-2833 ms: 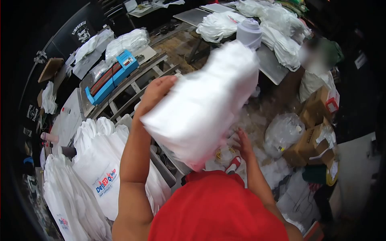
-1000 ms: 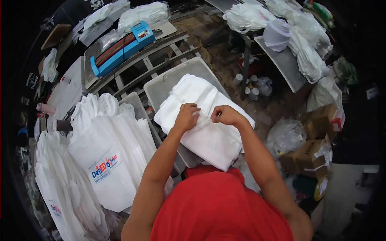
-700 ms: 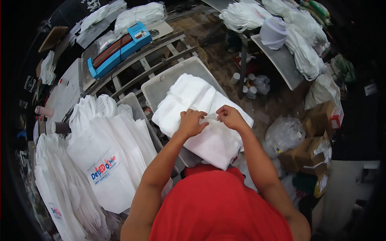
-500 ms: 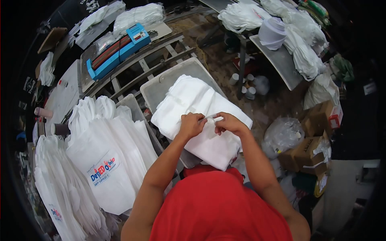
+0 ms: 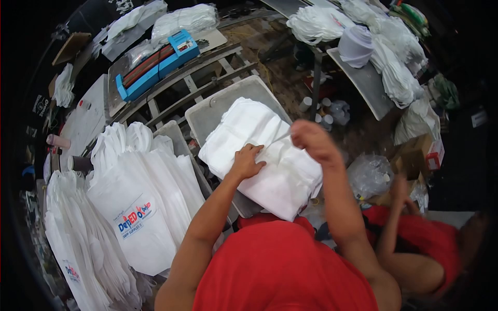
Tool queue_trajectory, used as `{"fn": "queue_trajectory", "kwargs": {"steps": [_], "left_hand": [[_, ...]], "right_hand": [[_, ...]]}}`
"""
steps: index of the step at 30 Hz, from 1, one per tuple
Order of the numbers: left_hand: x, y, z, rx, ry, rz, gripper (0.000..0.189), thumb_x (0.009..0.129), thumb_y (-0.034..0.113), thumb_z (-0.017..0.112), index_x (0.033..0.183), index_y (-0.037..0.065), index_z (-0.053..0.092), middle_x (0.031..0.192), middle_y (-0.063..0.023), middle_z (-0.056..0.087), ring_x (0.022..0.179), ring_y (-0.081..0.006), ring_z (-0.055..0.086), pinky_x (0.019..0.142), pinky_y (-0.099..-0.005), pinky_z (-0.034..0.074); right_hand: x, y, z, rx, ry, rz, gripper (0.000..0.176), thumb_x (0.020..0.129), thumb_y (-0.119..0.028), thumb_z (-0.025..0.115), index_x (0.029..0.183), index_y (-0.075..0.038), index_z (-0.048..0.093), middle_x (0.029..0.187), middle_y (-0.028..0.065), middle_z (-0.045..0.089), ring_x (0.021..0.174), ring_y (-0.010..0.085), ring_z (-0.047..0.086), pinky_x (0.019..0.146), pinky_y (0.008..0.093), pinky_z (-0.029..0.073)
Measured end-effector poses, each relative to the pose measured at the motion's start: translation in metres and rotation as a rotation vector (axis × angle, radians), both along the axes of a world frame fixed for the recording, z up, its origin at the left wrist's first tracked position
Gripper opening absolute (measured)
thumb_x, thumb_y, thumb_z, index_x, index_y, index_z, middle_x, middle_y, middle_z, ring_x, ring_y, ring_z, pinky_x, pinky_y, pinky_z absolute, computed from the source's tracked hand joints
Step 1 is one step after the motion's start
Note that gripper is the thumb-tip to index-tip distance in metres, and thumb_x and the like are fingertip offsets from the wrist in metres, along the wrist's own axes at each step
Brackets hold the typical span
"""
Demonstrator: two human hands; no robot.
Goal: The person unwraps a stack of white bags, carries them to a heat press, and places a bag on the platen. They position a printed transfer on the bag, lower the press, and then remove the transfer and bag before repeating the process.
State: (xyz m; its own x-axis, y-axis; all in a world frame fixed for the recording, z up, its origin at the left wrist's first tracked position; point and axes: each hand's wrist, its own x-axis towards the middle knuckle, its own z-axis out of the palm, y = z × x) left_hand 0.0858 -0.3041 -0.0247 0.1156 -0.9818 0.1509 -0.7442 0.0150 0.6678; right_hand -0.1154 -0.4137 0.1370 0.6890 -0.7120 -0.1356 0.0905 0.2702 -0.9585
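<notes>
White fabric stack (image 5: 290, 179) sits folded, a bit askew, on the gray board (image 5: 207, 115) directly in front of the wearer. Left hand (image 5: 249, 161) lies palm-down on top, fingers spread, no visible grip; probably pinning layers so they don't slide. Right hand (image 5: 314, 141) is motion-blurred, raised over the stack's right edge; fingers look curled, can't tell if it holds anything. Board seems to act as flat backing for limp cloth. Printed bags (image 5: 140, 217) line up on the left, probably kept separate so prints don't rub.

Edges: a strip of board shows beyond the stack, so some margin at the far side. Stack's right corner appears to overhang the board, above the floor (image 5: 358, 140). Near corner comes down close to the red shirt (image 5: 282, 259). Left is tight: bags crowd the board. Right: 1 co-worker (image 5: 430, 238) sits close to the right arm, so elbow room looks limited. Worktop (image 5: 365, 83) with white bundles (image 5: 397, 83) is well apart.
</notes>
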Motion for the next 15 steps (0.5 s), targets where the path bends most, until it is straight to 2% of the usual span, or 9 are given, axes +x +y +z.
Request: {"fn": "queue_trajectory", "kwargs": {"steps": [2,5,7,8,9,11,12,14,15], "left_hand": [[0.007,-0.008,-0.003,0.019,0.088,-0.045,0.031,0.087,0.03,0.068,0.111,0.01,0.071,0.09,-0.0104,0.07,0.082,-0.0266,0.065,0.081,-0.0377,0.048],[0.021,-0.015,0.002,0.225,0.378,-0.12,0.026,0.09,0.028,0.066,0.107,0.009,0.073,0.081,-0.0073,0.068,0.072,-0.0198,0.064,0.069,-0.0324,0.049],[0.037,-0.01,0.028,0.428,0.679,-0.114,0.025,0.094,0.03,0.064,0.098,0.008,0.075,0.066,0.0,0.062,0.059,-0.0085,0.056,0.058,-0.0257,0.046],[0.051,-0.003,0.049,0.438,0.768,-0.094,0.024,0.092,0.029,0.066,0.099,0.008,0.075,0.069,0.0014,0.059,0.06,-0.0076,0.053,0.056,-0.0244,0.044],[0.067,0.003,0.068,0.392,0.907,-0.057,0.022,0.092,0.026,0.067,0.098,0.006,0.073,0.07,0.0013,0.058,0.062,-0.007,0.052,0.056,-0.026,0.044],[0.097,0.024,0.104,-0.077,1.376,-0.195,0.009,0.091,0.014,0.064,0.087,0.006,0.066,0.07,0.0001,0.058,0.062,-0.012,0.055,0.064,-0.029,0.047],[0.123,0.041,0.123,-0.113,1.627,-0.207,0.015,0.091,0.021,0.064,0.083,0.009,0.064,0.07,-0.0003,0.057,0.061,-0.0139,0.054,0.071,-0.0317,0.047],[0.162,0.045,0.162,-0.518,1.6,-0.8,0.044,0.092,0.05,0.057,0.104,0.008,0.064,0.072,-0.0014,0.055,0.061,-0.0132,0.052,0.077,-0.0377,0.046],[0.167,0.052,0.195,-0.566,1.55,-0.824,0.053,0.095,0.053,0.051,0.121,0.007,0.059,0.075,-0.0025,0.056,0.065,-0.0129,0.053,0.078,-0.0385,0.048]], "right_hand": [[-0.018,-0.003,0.05,-0.027,-0.275,0.076,0.023,0.1,-0.022,0.057,0.107,-0.002,0.062,0.078,0.0029,0.059,0.069,0.012,0.054,0.064,0.023,0.043],[-0.008,0.014,0.047,-0.104,-0.31,0.062,0.029,0.099,-0.021,0.058,0.12,-0.001,0.059,0.093,0.0074,0.065,0.082,0.0157,0.06,0.072,0.0258,0.048],[-0.004,0.011,0.007,-0.179,0.087,-0.013,0.045,0.091,-0.02,0.07,0.129,-0.001,0.054,0.107,0.0085,0.066,0.093,0.0178,0.061,0.081,0.0323,0.051],[-0.001,0.01,-0.033,-0.457,0.437,-0.043,0.055,0.085,-0.026,0.076,0.128,0.0,0.053,0.105,0.0103,0.066,0.089,0.0182,0.062,0.082,0.0328,0.051],[0.006,0.02,-0.054,-0.499,0.68,-0.064,0.062,0.08,-0.031,0.081,0.125,0.001,0.052,0.106,0.0143,0.066,0.086,0.0208,0.064,0.082,0.033,0.052],[0.016,0.045,-0.104,-0.507,0.785,-0.101,0.063,0.079,-0.028,0.08,0.125,0.004,0.051,0.102,0.0173,0.068,0.087,0.0304,0.067,0.08,0.0393,0.053],[0.022,0.058,-0.124,-0.673,0.937,-0.115,0.055,0.081,-0.027,0.077,0.121,0.003,0.055,0.097,0.017,0.068,0.086,0.031,0.067,0.08,0.0406,0.053],[0.027,0.061,-0.133,-0.842,1.084,-0.128,0.047,0.083,-0.025,0.074,0.118,0.002,0.058,0.093,0.0166,0.069,0.085,0.0316,0.067,0.08,0.0419,0.053],[0.03,0.049,-0.121,-0.704,0.962,-0.014,0.038,0.085,-0.024,0.07,0.112,0.001,0.063,0.09,0.0167,0.069,0.083,0.029,0.067,0.078,0.0403,0.052]]}}
